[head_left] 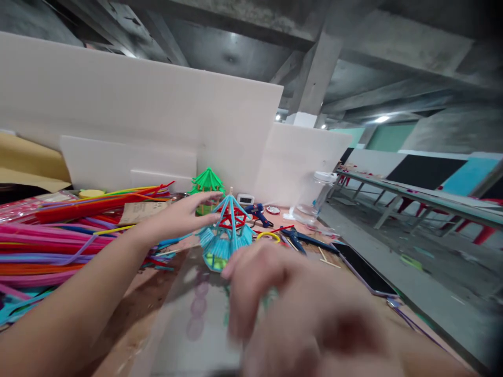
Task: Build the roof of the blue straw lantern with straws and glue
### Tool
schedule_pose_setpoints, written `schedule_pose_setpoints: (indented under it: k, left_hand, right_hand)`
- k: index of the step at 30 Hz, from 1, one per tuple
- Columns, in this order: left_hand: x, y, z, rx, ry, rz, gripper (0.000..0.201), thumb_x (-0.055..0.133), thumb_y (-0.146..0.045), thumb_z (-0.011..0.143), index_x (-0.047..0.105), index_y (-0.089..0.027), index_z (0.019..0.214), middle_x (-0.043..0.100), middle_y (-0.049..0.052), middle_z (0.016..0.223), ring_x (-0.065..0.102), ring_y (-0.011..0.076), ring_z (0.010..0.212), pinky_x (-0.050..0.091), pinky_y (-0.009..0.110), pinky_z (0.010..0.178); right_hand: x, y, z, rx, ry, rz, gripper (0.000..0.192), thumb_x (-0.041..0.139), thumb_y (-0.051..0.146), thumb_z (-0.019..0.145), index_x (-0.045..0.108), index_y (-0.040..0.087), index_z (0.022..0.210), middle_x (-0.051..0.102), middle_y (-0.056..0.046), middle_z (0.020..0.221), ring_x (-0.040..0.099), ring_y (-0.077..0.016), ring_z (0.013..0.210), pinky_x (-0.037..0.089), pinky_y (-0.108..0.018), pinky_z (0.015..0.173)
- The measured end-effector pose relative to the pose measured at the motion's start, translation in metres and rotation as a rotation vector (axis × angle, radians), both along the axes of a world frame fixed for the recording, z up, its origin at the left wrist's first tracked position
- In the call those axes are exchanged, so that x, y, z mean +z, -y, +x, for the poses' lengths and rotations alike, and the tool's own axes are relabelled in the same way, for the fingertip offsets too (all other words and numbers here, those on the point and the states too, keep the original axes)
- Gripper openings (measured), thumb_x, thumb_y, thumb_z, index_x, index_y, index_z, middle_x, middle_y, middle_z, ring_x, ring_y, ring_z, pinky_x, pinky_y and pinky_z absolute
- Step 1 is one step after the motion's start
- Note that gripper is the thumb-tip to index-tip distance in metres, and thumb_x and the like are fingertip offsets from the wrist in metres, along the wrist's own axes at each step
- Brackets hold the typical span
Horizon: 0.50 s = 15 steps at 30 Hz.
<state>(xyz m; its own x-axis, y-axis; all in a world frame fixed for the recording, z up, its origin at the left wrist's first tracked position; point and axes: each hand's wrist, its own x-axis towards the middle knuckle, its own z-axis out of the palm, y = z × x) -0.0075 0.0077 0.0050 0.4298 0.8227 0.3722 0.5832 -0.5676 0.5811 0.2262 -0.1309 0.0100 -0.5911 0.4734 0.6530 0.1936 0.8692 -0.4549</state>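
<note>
Pipe cleaner pile (58, 230) far left on table (129, 319), many colours. Left hand (178, 215) reaching out, fingers straight and slightly apart, fingertips at blue pagoda model (228, 230); contact unclear. Green pagoda model (207, 183) behind, near white boards. Right hand (283, 293) near, blurred, fingers curled; grip cannot be told. Glue gun (257, 212), scissors (294, 238), phone (363, 269) right.

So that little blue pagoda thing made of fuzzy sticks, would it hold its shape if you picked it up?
Probably only loosely. The blue pagoda looks built from thin pipe cleaners like the pile of pipe cleaners beside it, so it is likely very light and bendy. Its tall, narrow shape suggests a push would tip it. The left hand reaches toward it.
</note>
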Motion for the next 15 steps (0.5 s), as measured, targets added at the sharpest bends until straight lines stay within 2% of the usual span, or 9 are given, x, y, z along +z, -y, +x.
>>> schedule_pose_setpoints:
  k: [1,2,3,4,6,8,11,13,15]
  left_hand:
    - [0.001,-0.003,-0.005,0.022,0.046,0.011,0.061,0.056,-0.053,0.080,0.051,-0.023,0.133,0.060,0.007,0.132,0.059,0.0275,0.114,0.047,0.037,0.095]
    - [0.002,-0.007,-0.011,0.045,0.098,0.029,0.054,0.055,-0.053,0.082,0.056,-0.022,0.127,0.063,0.007,0.125,0.061,0.0262,0.109,0.048,0.036,0.090]
    - [0.003,-0.011,-0.017,0.066,0.150,0.050,0.047,0.054,-0.052,0.083,0.060,-0.021,0.117,0.067,0.007,0.115,0.062,0.0246,0.101,0.049,0.034,0.085]
    - [0.004,-0.014,-0.023,0.093,0.193,0.069,0.040,0.052,-0.052,0.084,0.063,-0.019,0.105,0.069,0.006,0.102,0.063,0.0226,0.092,0.048,0.032,0.079]
    - [0.006,-0.019,-0.031,0.160,0.258,0.101,0.034,0.049,-0.051,0.085,0.059,-0.018,0.078,0.062,0.001,0.075,0.058,0.0174,0.072,0.043,0.028,0.065]
    - [0.008,-0.020,-0.036,0.229,0.285,0.120,0.035,0.050,-0.047,0.084,0.048,-0.019,0.063,0.048,-0.004,0.059,0.049,0.0132,0.058,0.035,0.025,0.056]
    - [0.012,-0.018,-0.037,0.293,0.290,0.136,0.034,0.057,-0.038,0.078,0.037,-0.020,0.058,0.038,-0.006,0.054,0.043,0.0109,0.053,0.028,0.024,0.052]
    - [0.012,-0.017,-0.036,0.269,0.322,0.110,0.031,0.061,-0.036,0.075,0.038,-0.021,0.062,0.044,-0.006,0.055,0.051,0.0123,0.056,0.032,0.024,0.054]
    - [0.011,-0.018,-0.035,0.200,0.383,0.049,0.023,0.061,-0.037,0.076,0.045,-0.021,0.075,0.054,-0.005,0.058,0.058,0.0153,0.061,0.040,0.026,0.058]
  right_hand:
    - [0.005,-0.018,-0.006,-0.015,-0.051,-0.069,0.009,0.063,0.043,0.085,0.066,0.037,0.090,0.068,0.001,0.080,0.065,-0.0193,0.081,0.056,-0.036,0.076]
    - [0.005,-0.035,-0.010,-0.088,-0.214,-0.075,0.010,0.062,0.041,0.087,0.063,0.031,0.084,0.066,0.000,0.077,0.064,-0.0180,0.077,0.055,-0.034,0.071]
    - [0.001,-0.051,-0.012,-0.180,-0.319,-0.089,0.014,0.064,0.038,0.086,0.060,0.026,0.080,0.064,0.000,0.074,0.062,-0.0159,0.071,0.053,-0.030,0.064]
    - [-0.007,-0.066,-0.013,-0.258,-0.333,-0.154,0.017,0.065,0.037,0.085,0.057,0.024,0.079,0.061,0.000,0.072,0.059,-0.0137,0.064,0.050,-0.027,0.057]
    - [-0.025,-0.089,-0.010,-0.300,-0.366,-0.307,0.023,0.061,0.041,0.087,0.051,0.022,0.078,0.054,0.004,0.061,0.050,-0.0097,0.048,0.041,-0.022,0.045]
    - [-0.042,-0.104,-0.002,-0.336,-0.326,-0.379,0.026,0.056,0.041,0.089,0.045,0.021,0.075,0.047,0.006,0.055,0.043,-0.0081,0.044,0.035,-0.021,0.042]
    - [-0.053,-0.116,0.010,-0.394,-0.211,-0.315,0.027,0.058,0.034,0.086,0.042,0.021,0.069,0.044,0.005,0.058,0.043,-0.0084,0.050,0.035,-0.021,0.047]
    - [-0.053,-0.122,0.017,-0.419,-0.164,-0.281,0.027,0.059,0.030,0.084,0.040,0.021,0.066,0.041,0.005,0.059,0.042,-0.0085,0.052,0.034,-0.021,0.048]
    - [-0.049,-0.125,0.021,-0.430,-0.134,-0.267,0.027,0.058,0.026,0.081,0.037,0.021,0.065,0.037,0.007,0.058,0.038,-0.0077,0.050,0.031,-0.021,0.047]
